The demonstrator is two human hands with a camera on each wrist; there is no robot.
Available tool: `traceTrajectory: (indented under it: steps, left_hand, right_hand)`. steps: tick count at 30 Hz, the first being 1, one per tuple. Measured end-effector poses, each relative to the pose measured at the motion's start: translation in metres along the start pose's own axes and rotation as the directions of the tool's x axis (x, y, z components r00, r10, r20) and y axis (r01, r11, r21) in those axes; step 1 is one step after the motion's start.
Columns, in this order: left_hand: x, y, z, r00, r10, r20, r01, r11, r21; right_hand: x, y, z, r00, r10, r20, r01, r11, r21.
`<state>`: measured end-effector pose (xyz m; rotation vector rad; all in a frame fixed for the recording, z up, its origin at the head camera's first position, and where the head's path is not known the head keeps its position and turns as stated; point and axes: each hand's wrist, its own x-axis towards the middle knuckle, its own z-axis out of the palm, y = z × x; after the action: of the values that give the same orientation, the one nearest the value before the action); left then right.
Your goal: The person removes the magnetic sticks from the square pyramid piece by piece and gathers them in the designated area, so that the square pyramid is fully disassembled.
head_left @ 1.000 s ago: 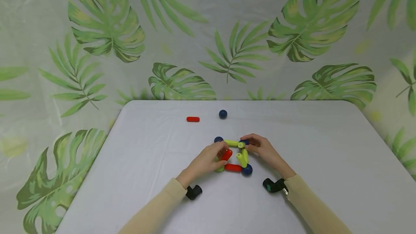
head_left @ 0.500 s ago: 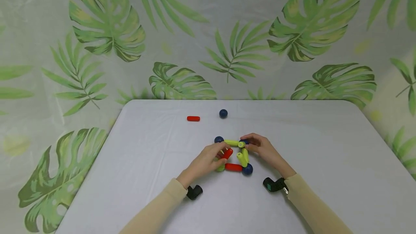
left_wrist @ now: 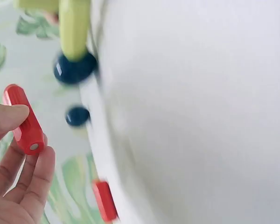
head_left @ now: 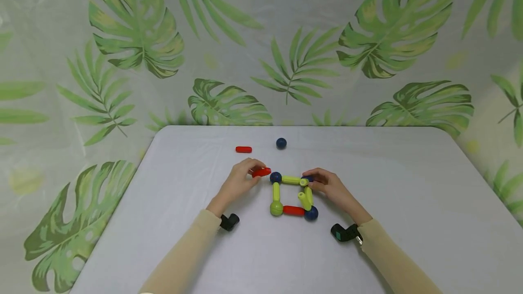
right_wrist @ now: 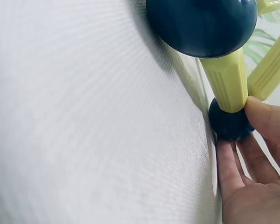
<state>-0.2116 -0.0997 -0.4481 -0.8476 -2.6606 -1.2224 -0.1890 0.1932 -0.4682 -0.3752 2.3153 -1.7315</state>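
My left hand [head_left: 239, 179] pinches a red magnetic rod [left_wrist: 24, 121] between thumb and fingers; a metal dot shows in its end. The hand is just left of a square of rods and balls lying on the table. The square has a green ball [head_left: 276, 208] at its near left corner and blue balls at the others, among them the far left blue ball [head_left: 275, 177]. Yellow-green rods [head_left: 291, 179] form three sides, a red rod [head_left: 293, 211] the near one. At the far right corner my right hand [head_left: 333, 189] grips a blue ball [right_wrist: 231, 122]. Two more yellow-green rods [head_left: 303, 200] rise from the right-hand balls.
Farther back on the white-covered table [head_left: 388, 185] lie a loose red rod [head_left: 244, 149] and a loose blue ball [head_left: 281, 143]. A leaf-patterned cloth [head_left: 294, 58] hangs behind the table's far edge.
From over the square's left side, my left hand has moved left and away from me, taking the red rod along. The green ball and left rod now show fully. My right hand stays put.
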Motion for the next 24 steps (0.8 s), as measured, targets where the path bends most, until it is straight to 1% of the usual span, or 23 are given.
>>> traceTrajectory:
  steps: [2, 4, 5, 7, 9, 13, 15, 19, 24]
  left_hand:
    - [0.006, -0.013, -0.010, 0.998, -0.062, -0.007, 0.062, 0.997, 0.050]
    - [0.011, -0.024, -0.020, 0.992, -0.122, -0.013, 0.123, 0.989, 0.088]
    - [0.014, -0.030, -0.023, 0.989, -0.148, -0.022, 0.150, 0.983, 0.103]
    - [0.020, -0.039, -0.029, 0.981, -0.190, -0.030, 0.192, 0.973, 0.127]
    - [0.026, -0.046, -0.034, 0.974, -0.223, -0.030, 0.225, 0.966, 0.131]
    - [0.035, -0.058, -0.037, 0.971, -0.239, -0.022, 0.240, 0.960, 0.146]
    - [0.039, -0.061, -0.036, 0.971, -0.240, -0.016, 0.239, 0.956, 0.169]
    - [0.045, -0.065, -0.036, 0.968, -0.251, -0.012, 0.248, 0.945, 0.215]
    - [0.049, -0.068, -0.035, 0.966, -0.254, -0.039, 0.256, 0.937, 0.239]
  right_hand:
    - [0.000, 0.000, 0.000, 1.000, 0.003, -0.001, -0.003, 1.000, 0.000]
    - [0.003, 0.009, -0.001, 1.000, 0.005, -0.005, -0.005, 1.000, 0.008]
    - [0.003, 0.009, -0.001, 1.000, 0.006, -0.005, -0.006, 1.000, 0.010]
    - [0.002, 0.009, -0.001, 1.000, 0.010, -0.004, -0.010, 1.000, 0.018]
    - [0.002, 0.009, -0.002, 1.000, 0.011, -0.004, -0.011, 1.000, 0.019]
    - [0.001, 0.009, -0.001, 1.000, 0.012, -0.003, -0.012, 1.000, 0.023]
    - [0.000, 0.007, -0.001, 1.000, 0.015, -0.002, -0.015, 1.000, 0.020]
    - [-0.002, -0.002, 0.000, 1.000, 0.019, 0.000, -0.019, 1.000, 0.019]
    - [-0.006, -0.016, 0.001, 1.000, 0.018, 0.002, -0.018, 1.000, 0.004]
